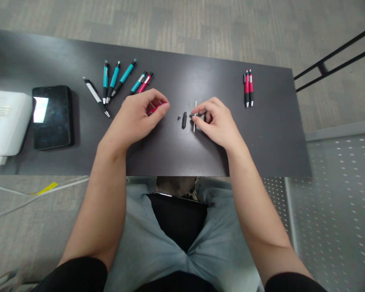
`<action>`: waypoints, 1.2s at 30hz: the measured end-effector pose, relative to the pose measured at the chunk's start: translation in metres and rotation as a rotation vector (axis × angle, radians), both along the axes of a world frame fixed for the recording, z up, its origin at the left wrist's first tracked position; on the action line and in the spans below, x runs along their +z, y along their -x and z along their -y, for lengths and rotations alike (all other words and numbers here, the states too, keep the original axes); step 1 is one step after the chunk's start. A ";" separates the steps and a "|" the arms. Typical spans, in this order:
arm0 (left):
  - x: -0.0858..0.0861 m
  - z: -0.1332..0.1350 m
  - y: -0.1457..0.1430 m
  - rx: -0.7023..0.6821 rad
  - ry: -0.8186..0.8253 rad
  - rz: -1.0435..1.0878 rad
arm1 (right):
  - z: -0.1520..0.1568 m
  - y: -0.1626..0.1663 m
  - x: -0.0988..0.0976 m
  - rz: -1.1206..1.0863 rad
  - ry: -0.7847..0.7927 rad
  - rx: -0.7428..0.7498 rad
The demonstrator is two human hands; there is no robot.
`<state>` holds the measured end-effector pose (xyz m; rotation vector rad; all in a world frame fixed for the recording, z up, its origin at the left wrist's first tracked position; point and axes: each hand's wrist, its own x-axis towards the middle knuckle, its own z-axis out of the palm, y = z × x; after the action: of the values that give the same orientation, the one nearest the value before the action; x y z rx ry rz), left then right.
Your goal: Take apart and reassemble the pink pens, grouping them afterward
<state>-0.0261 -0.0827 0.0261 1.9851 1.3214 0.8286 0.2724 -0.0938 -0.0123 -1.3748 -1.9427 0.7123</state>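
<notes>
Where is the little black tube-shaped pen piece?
In the head view, the little black pen piece lies on the dark grey tabletop between the left hand and right hand, just left of the thin silver rod.

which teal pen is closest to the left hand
The rightmost teal pen, right beside a red pen; the other three teal pens lie farther left.

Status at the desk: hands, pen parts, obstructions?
Left hand holds red pen piece, mostly hidden. Right hand at slim metal rod, grasp unclear. Black pen grip, tiny metal piece between hands, possibly in the way.
</notes>
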 end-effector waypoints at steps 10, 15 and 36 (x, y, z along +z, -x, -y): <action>0.000 0.000 0.000 0.003 0.000 0.002 | 0.003 0.007 0.002 0.026 0.004 0.011; -0.002 -0.001 0.000 -0.004 -0.002 -0.013 | 0.003 0.007 0.003 0.044 0.020 0.010; 0.023 0.012 -0.033 -0.014 0.095 0.243 | 0.018 0.001 0.016 -0.159 0.108 0.145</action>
<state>0.0066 -0.0943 0.0487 1.7565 1.1827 0.9499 0.2710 -0.1119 0.0042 -1.2085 -1.9148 0.9775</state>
